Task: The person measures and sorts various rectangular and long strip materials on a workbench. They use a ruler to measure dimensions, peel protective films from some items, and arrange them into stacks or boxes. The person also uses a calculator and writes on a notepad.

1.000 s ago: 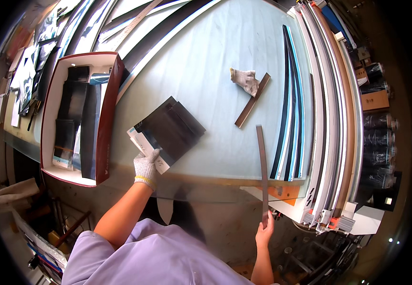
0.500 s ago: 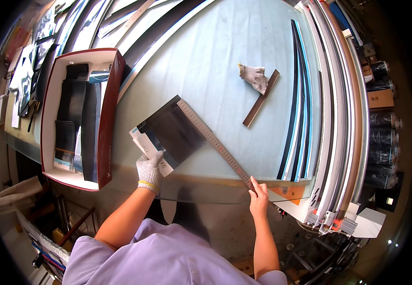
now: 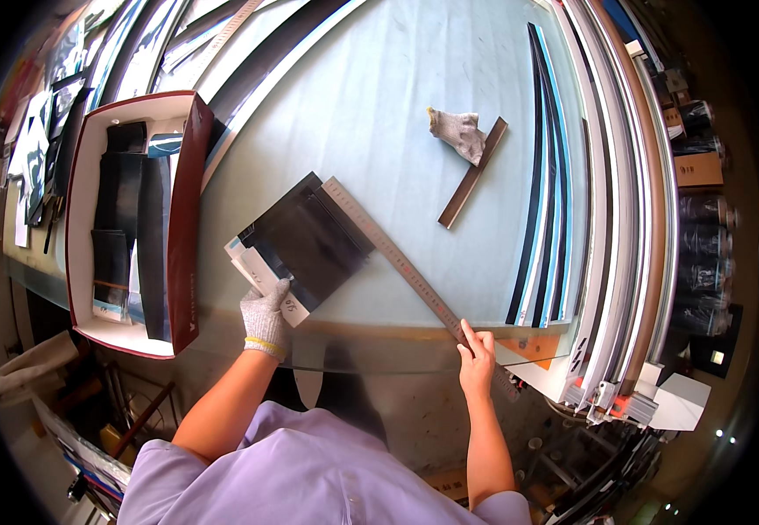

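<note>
My left hand (image 3: 265,315), in a pale knit glove with a yellow cuff, is closed on the near corner of a stack of dark film sheets (image 3: 309,232). The thumb lies on top, and a white card (image 3: 250,267) with handwriting shows beside it. Bare and closed, my right hand (image 3: 477,359) grips the near end of a long metal ruler (image 3: 406,269). The ruler slants across the glass tabletop, its far end close to the stack's right edge. How the fingers under the stack sit is hidden.
A dark red box (image 3: 189,227) of film pieces stands at left. Farther right on the glass table (image 3: 353,105) lie a crumpled glove (image 3: 458,136), a brown bar (image 3: 473,173) and several dark strips (image 3: 544,175). Long rails (image 3: 638,201) line the right edge.
The view has shifted slightly, moving most things a little left in the picture. Relative to the film stack, the ruler's far end has moved slightly right. Both hands keep their hold.
</note>
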